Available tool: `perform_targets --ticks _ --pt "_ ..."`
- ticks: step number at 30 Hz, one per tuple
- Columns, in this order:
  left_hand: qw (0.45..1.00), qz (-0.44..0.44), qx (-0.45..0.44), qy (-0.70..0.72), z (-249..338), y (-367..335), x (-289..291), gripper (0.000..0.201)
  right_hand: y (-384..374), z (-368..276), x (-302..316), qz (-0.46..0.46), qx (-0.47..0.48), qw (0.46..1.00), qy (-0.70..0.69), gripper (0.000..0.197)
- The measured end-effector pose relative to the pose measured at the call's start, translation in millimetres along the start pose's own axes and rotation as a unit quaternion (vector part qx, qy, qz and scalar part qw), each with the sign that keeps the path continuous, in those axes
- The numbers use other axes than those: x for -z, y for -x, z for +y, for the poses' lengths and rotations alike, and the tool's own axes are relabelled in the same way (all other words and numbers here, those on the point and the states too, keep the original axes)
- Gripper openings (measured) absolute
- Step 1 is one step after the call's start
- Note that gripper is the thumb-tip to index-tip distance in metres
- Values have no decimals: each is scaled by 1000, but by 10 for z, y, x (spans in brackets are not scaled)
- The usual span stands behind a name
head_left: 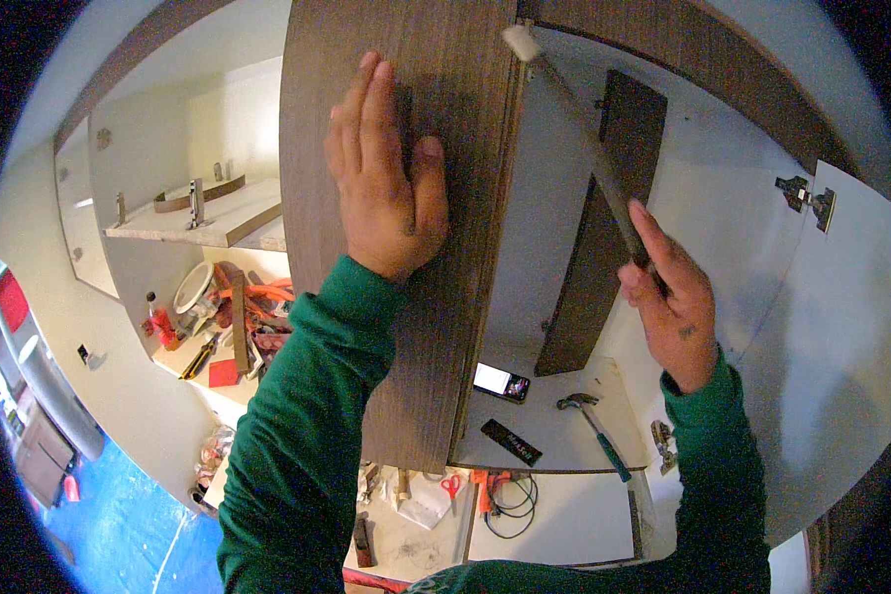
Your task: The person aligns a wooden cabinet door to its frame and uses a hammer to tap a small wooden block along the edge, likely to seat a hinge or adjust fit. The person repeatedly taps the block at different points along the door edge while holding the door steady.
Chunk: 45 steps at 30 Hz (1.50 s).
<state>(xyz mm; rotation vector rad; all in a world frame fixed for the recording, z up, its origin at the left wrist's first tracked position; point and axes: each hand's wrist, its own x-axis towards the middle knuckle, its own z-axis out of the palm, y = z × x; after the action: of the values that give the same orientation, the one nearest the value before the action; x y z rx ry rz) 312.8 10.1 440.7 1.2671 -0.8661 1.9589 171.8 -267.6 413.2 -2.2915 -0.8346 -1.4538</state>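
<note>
My left hand (381, 178) lies with fingers stretched out against a brown wood-grain panel (445, 327) that stands upright in front of me. Nothing is held in it. My right hand (673, 312) is closed round the lower end of a long thin dark stick (589, 134). A pale, whitish block (523, 42) tops the stick, close to the panel's upper right edge; its kind I cannot make out. Behind the stick, inside the cabinet (733, 129), a narrow dark brown board (604, 228) leans at a slant.
On the cabinet's bottom board lie a phone (502, 382), a black strip (511, 443) and a claw hammer (596, 436). Below are red scissors (450, 484) and a coiled black cable (513, 505). Cluttered tools and a bottle (161, 322) fill a left shelf. A hinged door (851, 297) stands right.
</note>
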Motion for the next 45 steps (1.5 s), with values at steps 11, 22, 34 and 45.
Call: perform_targets --ticks 11,22,34,45 --pt "987 -111 -56 -106 121 -37 76 59 -306 162 -258 -61 38 990 120 68" --pt "980 -158 -49 -110 111 -49 108 57 -256 306 -206 -48 58 991 111 77" --pt "994 -72 -9 -81 44 -36 70 76 -819 182 -375 -17 95 990 103 65" --pt "997 -53 3 -54 47 -10 70 77 -865 280 -440 -2 133 987 86 66"
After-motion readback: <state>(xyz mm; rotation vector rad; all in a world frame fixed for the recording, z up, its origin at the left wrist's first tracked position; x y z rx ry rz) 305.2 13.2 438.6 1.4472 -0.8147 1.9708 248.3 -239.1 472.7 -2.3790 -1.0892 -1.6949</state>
